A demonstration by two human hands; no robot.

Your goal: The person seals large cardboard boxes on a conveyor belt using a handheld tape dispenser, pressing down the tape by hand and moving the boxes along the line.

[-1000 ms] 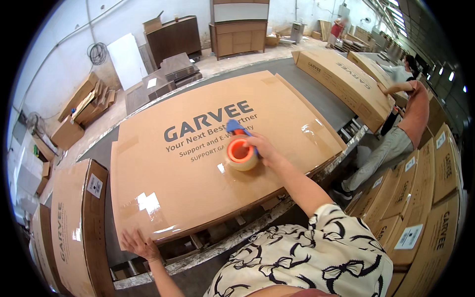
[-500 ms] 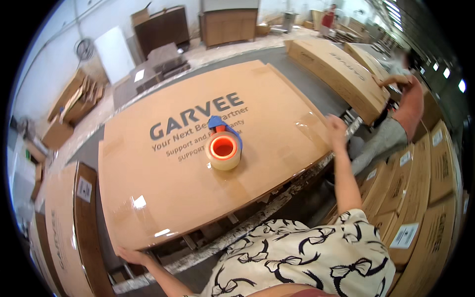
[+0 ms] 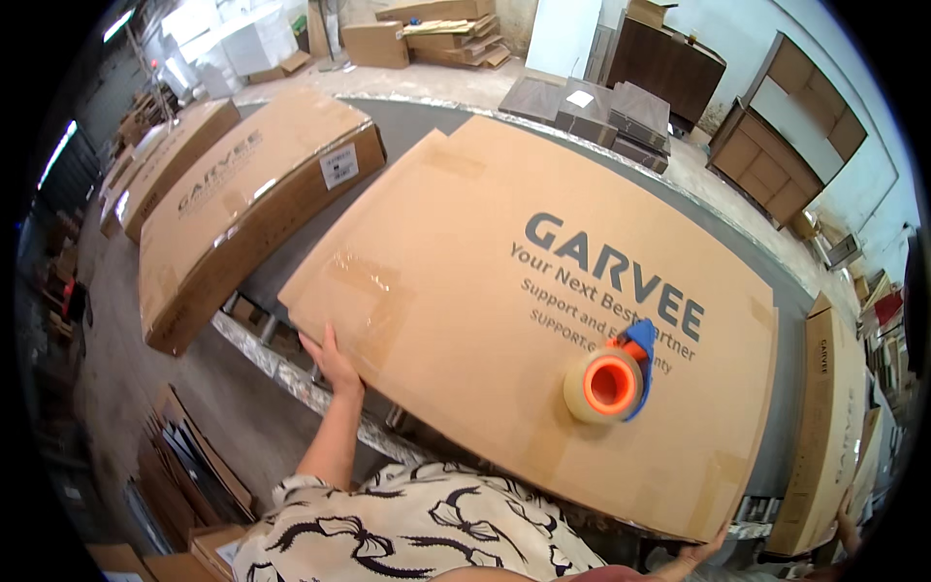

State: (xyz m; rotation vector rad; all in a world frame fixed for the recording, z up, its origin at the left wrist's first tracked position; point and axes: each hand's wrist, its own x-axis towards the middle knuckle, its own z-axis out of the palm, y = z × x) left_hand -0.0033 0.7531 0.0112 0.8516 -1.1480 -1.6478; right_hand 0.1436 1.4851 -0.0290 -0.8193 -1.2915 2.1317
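In front of me a large flat cardboard box [image 3: 456, 320] lies on the grey conveyor belt [image 3: 407, 126], dark lettering on its top. My left hand [image 3: 337, 367] grips its near edge close to the left corner, thumb against the side. At the near right corner my right hand [image 3: 700, 553] holds the edge, partly hidden by the bottom of the picture. A tape dispenser [image 3: 589, 393], with a clear roll on an orange core and a blue and red head, rests on top of the box, right of its middle. Neither hand touches it.
Taped cartons [image 3: 262, 189] lie on the belt to the left. At right stands a tall narrow carton [image 3: 819, 436], with another person's hand [image 3: 846, 519] beside it. Dark panels [image 3: 611, 112] are stacked beyond the belt. Loose boards [image 3: 194, 475] lean at lower left.
My view has swung left, bringing the cartons on that side into sight. My right hand, earlier a raised fist by the box's right end, now holds its near right corner. The dispenser stays on the box.
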